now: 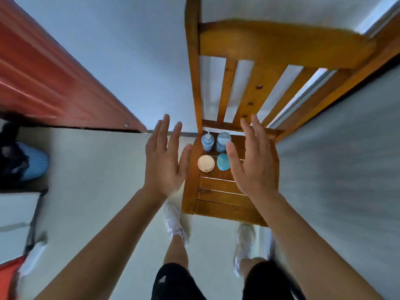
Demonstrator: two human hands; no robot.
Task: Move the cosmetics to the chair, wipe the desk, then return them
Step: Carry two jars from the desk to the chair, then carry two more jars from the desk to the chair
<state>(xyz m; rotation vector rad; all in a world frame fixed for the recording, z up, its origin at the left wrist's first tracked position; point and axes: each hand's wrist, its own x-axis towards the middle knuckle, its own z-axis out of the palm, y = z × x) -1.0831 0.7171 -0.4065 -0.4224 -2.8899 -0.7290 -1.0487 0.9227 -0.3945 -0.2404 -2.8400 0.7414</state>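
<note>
Several cosmetics stand on the slatted seat of a wooden chair (218, 198): a blue pump bottle (207, 141), a pale blue bottle (223, 140), a jar with a cream lid (206, 163) and a turquoise jar (223, 162). My left hand (165, 156) hovers left of them with straight spread fingers and holds nothing. My right hand (252, 156) hovers to their right, also flat and empty, its thumb close to the turquoise jar. The desk is out of view.
The chair back (279, 46) rises against a white wall. A red door (43, 76) stands to the left. A blue basket (34, 161) and a dark frame (34, 215) lie at the left edge. My legs and white shoes (174, 221) stand before the chair.
</note>
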